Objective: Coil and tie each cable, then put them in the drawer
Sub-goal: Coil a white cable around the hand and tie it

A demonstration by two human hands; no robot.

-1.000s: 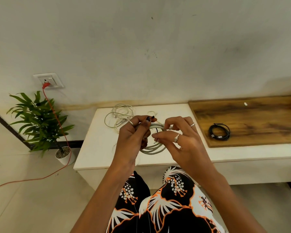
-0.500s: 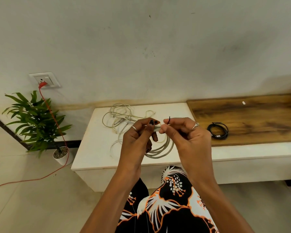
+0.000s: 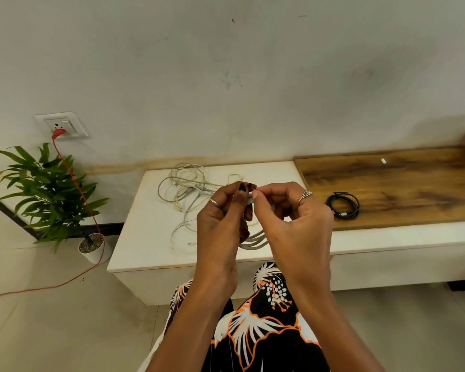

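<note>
I've got the grey coil (image 3: 254, 241) up in front of me, above the near edge of the white bench (image 3: 145, 237), and my left hand (image 3: 220, 224) is curled round the top of the bundle while my right hand (image 3: 287, 218) pinches at the same spot, thumb and forefinger tight on what I take to be a thin tie, too small to make out. The loops hang below my fingers, soft and light by the look of them, springy enough that I'd guess they fan open if I loosen the left grip. So the place to hold is right where all the turns cross, at the top, not down on the dangling arcs. The tie itself looks thin and slippery; I'd work it with fingertips only. Beyond my hands, 1 loose pale cable tangle (image 3: 185, 191) sprawls on the bench top, near but not touching what I hold, and it could snag if I lower the coil onto it. Off to the right, well apart, a black coiled cable (image 3: 344, 205) sits on the wooden panel (image 3: 414, 183). There's bare bench just in front of my knees for setting this down. I can't see any drawer from here.
</note>
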